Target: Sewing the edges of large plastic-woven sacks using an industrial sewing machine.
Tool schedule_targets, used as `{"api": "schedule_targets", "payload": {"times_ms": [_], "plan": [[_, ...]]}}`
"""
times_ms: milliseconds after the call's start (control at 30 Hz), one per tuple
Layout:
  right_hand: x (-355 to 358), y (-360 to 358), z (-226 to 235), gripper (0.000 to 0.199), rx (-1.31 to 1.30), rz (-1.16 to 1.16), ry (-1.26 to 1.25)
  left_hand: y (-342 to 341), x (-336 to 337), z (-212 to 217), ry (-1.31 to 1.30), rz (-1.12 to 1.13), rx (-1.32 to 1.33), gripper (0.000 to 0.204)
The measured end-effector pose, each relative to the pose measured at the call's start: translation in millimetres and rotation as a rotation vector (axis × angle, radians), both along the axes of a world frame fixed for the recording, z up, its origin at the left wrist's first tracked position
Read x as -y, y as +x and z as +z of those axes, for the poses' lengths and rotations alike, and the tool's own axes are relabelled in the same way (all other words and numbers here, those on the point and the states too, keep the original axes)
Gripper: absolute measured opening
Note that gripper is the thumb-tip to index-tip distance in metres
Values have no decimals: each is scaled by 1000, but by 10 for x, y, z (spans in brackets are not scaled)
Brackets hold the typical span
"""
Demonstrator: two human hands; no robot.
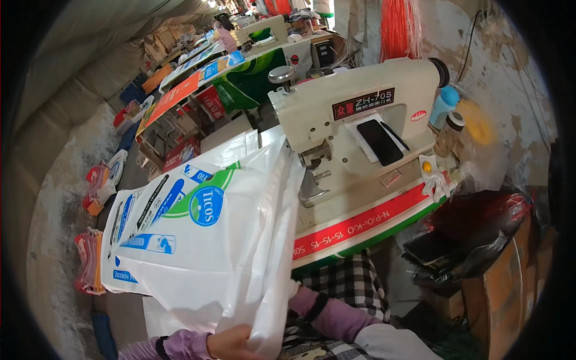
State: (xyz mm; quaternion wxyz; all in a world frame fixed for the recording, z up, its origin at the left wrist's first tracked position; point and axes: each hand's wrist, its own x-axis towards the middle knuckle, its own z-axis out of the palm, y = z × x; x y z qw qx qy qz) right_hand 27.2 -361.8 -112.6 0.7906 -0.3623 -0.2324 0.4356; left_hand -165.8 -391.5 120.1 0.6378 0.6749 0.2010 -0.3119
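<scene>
Clearly, left hand (230,342) holds blue-lettered white sack (204,261).

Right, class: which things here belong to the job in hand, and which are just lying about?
Job in hand:
- white sacks, held by the left hand
- sewing machine beside them, probably

Lying about:
- black phone
- blue cup
- lidded bottle

Workshop: sewing machine (336,135), sacks (198,240), perhaps another machine (278,27).
</scene>
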Motion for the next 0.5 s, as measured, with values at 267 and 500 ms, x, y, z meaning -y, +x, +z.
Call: {"api": "schedule_targets", "payload": {"times_ms": [267, 500], "plan": [[627, 103, 742, 51, -275, 183, -197, 158, 492, -102, 932, -214, 555, 14], [1468, 99, 1029, 70, 911, 103, -461, 712, 831, -1108, 613, -617, 939, 9]]}}
